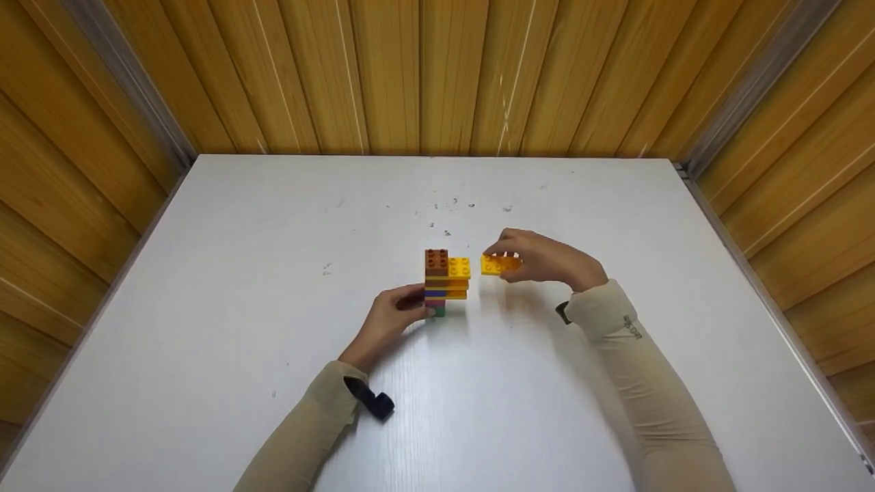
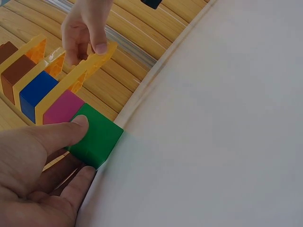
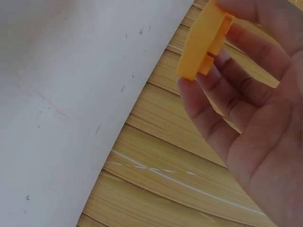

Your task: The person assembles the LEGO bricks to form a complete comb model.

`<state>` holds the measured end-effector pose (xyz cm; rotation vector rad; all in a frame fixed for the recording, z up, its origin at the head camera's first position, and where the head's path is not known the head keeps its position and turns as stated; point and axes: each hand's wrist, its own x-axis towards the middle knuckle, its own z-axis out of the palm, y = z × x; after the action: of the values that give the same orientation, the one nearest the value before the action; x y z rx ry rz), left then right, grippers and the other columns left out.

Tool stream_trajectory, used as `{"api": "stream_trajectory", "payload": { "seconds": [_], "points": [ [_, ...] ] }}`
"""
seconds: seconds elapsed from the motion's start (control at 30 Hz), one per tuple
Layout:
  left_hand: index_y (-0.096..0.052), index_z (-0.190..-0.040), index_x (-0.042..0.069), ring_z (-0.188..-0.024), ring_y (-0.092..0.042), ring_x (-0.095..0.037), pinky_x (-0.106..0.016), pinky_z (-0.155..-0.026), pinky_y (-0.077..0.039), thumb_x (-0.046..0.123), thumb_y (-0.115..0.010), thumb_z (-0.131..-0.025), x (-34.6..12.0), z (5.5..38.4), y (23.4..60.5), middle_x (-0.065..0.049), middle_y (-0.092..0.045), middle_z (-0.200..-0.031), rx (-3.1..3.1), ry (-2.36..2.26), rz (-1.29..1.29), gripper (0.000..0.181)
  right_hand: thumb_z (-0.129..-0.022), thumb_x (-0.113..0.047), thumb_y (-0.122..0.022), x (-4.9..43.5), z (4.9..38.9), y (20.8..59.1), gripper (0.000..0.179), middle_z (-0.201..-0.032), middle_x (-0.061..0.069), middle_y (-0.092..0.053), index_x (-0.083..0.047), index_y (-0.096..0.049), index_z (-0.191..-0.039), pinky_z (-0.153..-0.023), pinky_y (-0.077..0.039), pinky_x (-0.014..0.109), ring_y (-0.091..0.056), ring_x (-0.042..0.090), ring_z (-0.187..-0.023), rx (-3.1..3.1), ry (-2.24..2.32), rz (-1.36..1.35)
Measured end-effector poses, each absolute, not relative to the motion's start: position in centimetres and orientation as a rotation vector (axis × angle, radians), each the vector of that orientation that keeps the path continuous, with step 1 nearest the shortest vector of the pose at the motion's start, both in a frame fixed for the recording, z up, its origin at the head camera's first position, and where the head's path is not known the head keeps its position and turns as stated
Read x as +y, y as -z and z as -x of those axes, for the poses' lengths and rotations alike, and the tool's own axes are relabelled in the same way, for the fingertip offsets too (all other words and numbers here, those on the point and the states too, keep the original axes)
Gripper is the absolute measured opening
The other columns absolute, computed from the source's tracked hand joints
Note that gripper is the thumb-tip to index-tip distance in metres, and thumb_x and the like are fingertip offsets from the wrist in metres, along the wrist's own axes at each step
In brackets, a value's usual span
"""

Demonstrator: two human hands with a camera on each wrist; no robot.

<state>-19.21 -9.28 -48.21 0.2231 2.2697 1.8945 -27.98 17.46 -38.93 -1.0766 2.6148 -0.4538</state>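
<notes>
A tower of toy building bricks stands upright on the table. Its bottom is a green brick, followed upward by a pink brick, a blue brick and brown bricks. Thin yellow bricks sit between these and jut out to the right. My left hand holds the tower low down, thumb against the green brick. To the tower's right, my right hand pinches a separate yellow brick between thumb and fingers, above the table, its studs facing the palm in the right wrist view.
The white table bears small dark marks beyond the hands. Wood-patterned panels rise behind its far edge and along both sides. Black straps show at both sleeve cuffs.
</notes>
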Motion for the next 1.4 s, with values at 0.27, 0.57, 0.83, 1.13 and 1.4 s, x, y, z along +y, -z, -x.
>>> {"api": "stream_trajectory", "payload": {
  "seconds": [0.27, 0.57, 0.83, 1.13, 1.4],
  "points": [
    [-0.056, -0.123, 0.009, -0.105, -0.057, -0.017, -0.028, -0.091, -0.045, 0.014, -0.069, -0.08, -9.3, 20.1, 50.2, -0.007, -0.061, -0.115, 2.298, -1.879, -0.221, 0.045, -0.081, -0.019, -0.068, 16.9, 27.8, 37.1, 0.04, -0.104, 0.002, -0.053, -0.011, -0.06, -0.119, -0.085, -0.047, 0.034, -0.05, 0.017, -0.097, 2.646, 0.489, 1.138],
    [-0.058, -0.121, 0.012, -0.103, -0.058, -0.014, -0.028, -0.09, -0.046, 0.02, -0.071, -0.078, -9.4, 20.5, 51.1, -0.003, -0.062, -0.112, 2.319, -1.887, -0.255, 0.046, -0.083, -0.019, -0.066, 16.4, 27.8, 35.8, 0.039, -0.105, 0.004, -0.053, -0.008, -0.059, -0.12, -0.083, -0.047, 0.034, -0.049, 0.018, -0.094, 2.663, 0.551, 1.246],
    [-0.058, -0.121, 0.013, -0.104, -0.057, -0.014, -0.027, -0.091, -0.045, 0.019, -0.07, -0.078, -9.5, 20.5, 50.9, -0.002, -0.062, -0.112, 2.327, -1.867, -0.25, 0.044, -0.086, -0.02, -0.062, 15.7, 27.8, 35.7, 0.039, -0.107, 0.003, -0.052, -0.008, -0.057, -0.122, -0.081, -0.047, 0.032, -0.049, 0.016, -0.093, 2.642, 0.661, 1.377],
    [-0.056, -0.123, 0.008, -0.105, -0.057, -0.019, -0.028, -0.091, -0.046, 0.011, -0.069, -0.079, -9.4, 20.5, 50.8, -0.008, -0.061, -0.114, 2.281, -1.888, -0.242, 0.046, -0.086, -0.019, -0.061, 14.7, 27.3, 35.4, 0.037, -0.106, 0.003, -0.054, -0.007, -0.058, -0.121, -0.078, -0.047, 0.028, -0.051, 0.014, -0.09, 2.633, 0.719, 1.522],
    [-0.057, -0.123, 0.015, -0.103, -0.057, -0.015, -0.026, -0.088, -0.047, 0.019, -0.071, -0.078, -9.3, 20.4, 51.0, -0.002, -0.061, -0.113, 2.286, -1.897, -0.253, 0.047, -0.086, -0.019, -0.061, 13.6, 26.7, 34.9, 0.036, -0.105, 0.003, -0.054, -0.007, -0.059, -0.119, -0.077, -0.047, 0.028, -0.05, 0.013, -0.091, 2.595, 0.719, 1.623]
  ]
}}
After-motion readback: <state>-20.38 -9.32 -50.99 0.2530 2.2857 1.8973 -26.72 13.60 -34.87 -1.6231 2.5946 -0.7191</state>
